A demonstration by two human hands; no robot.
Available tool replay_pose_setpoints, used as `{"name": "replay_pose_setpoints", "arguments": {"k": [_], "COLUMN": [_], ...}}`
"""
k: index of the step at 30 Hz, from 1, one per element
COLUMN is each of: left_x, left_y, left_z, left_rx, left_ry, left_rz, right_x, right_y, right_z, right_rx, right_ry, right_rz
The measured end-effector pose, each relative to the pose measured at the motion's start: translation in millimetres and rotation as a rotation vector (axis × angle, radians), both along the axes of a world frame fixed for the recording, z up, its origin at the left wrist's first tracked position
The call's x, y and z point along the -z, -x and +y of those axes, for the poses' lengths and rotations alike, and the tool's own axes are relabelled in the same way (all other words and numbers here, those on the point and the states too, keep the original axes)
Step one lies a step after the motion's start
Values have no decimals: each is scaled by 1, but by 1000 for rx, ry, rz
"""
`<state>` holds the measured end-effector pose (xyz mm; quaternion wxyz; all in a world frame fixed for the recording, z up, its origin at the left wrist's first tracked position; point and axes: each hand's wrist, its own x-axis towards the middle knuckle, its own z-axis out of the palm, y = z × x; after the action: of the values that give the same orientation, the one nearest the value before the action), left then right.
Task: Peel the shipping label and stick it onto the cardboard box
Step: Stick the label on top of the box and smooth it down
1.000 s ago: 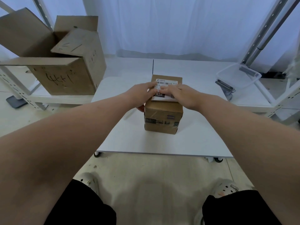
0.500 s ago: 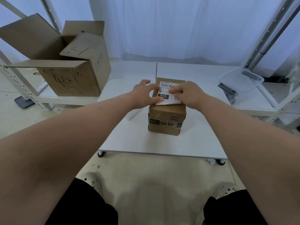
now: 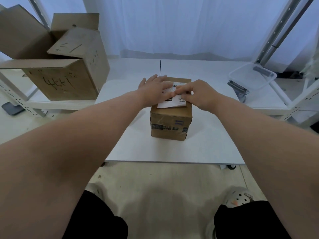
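Head view shows the job nearly done. The label [image 3: 173, 102] lies on top of the box [image 3: 170, 125], which stands mid-table [image 3: 172, 152], just ahead of the person. So the peeling looks finished and the label placed; what seems left is smoothing it flat. Its near edge, at the left corner, may not be fully stuck down, though that is hard to judge from here.

The left hand [image 3: 154, 88] lies flat with straight fingers on the far left part of the box top, partly over the label, pressing or steadying. The right hand [image 3: 200, 94] has its fingers [image 3: 181, 91] bent, tips down on the label's right side; whether they pinch its edge or only rub it down I cannot tell.

Counting up: one small box, one label, two hands on it. Off to the far left sits one big open carton [image 3: 65, 80] with scrawled marks, on a low shelf. To the far right is one clear plastic tub [image 3: 252, 76], well apart from the box.
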<state>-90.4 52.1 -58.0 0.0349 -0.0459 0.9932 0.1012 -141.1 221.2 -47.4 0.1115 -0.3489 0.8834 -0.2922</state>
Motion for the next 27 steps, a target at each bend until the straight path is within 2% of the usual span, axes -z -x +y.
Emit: {"name": "replay_pose_setpoints", "arguments": {"k": [11,15,17,27], "left_x": [-4,-5,-6,-8], "left_y": [-38,-40,-40,-43], "left_z": [-5,-5,-5,-3], "left_rx": [94,86,80,35], "left_ry": [-65,-43,-30,-5], "left_rz": [-159,-182,-193,-226], "right_x": [-3,3,3,-8], "right_y": [-3,-5,-7,-9], "right_z": [-5,-9,-8,4], "right_rx": [0,56,67,-40], "right_ry": [-82,-314,-416,-570], "right_rz": [24,172,166,84]}}
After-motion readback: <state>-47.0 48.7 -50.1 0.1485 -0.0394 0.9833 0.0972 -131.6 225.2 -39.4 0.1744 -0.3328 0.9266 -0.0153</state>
